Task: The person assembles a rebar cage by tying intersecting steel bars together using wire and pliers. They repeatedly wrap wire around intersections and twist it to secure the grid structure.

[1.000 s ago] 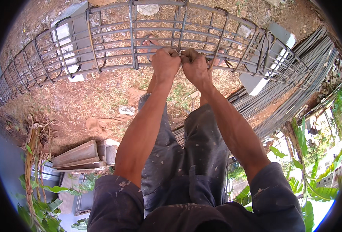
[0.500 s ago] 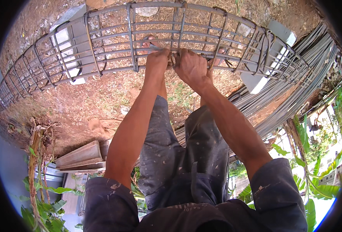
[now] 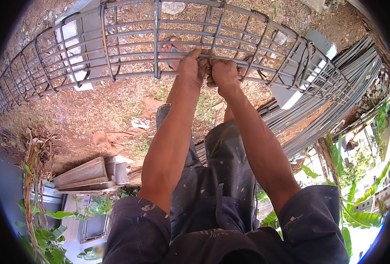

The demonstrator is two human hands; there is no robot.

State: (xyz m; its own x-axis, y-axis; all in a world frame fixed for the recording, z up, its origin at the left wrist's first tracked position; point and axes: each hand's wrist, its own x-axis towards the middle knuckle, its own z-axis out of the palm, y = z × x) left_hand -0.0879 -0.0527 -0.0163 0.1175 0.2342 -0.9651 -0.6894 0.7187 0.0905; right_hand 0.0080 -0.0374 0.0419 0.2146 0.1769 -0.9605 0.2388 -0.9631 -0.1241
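Observation:
A long cage of steel reinforcing bars, with crossing ties bent around its lengthwise bars, spans the upper part of the view. Against its near lower bar, beside one of the ties, my left hand is closed, fingertips pinched together. Close to its right, nearly touching it, my right hand is curled into a fist. Whatever sits between the fingers of either hand is too small and hidden to name.
Under the cage stand a grey block at left and another grey block at right. A bundle of long steel rods lies on the right. Wooden boards are stacked at lower left. My foot shows beyond the bars.
The whole view has shifted slightly, with the cage a little higher and further right. My right hand has turned from lying over the bar to a fist; both hands stay at the same tie.

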